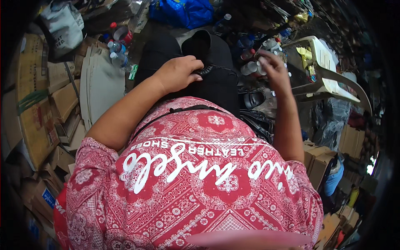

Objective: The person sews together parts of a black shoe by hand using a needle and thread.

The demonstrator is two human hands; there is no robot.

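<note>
In my lap, between my dark-clothed thighs, rests a black shoe-like piece (200, 36) with a dark opening and a ridged, stitched-looking edge. My left hand (181, 73) is closed on its near edge, thumb and fingers pinching it. A thin dark strand runs from that edge to the right across my thigh. Raised out to the right, apart from the piece, my right hand (273, 70) has its fingers curled together, slightly blurred. Whatever it pinches is too small to make out. Beside my right thigh sits a black shoe (252, 99).
Plastic bottles (118, 58) stand left of my legs, and more bottles (253, 68) lie behind my right hand. A white plastic chair (329, 81) is on the right. Flattened cardboard (35, 100) is stacked at left. A blue bag (183, 12) lies ahead.
</note>
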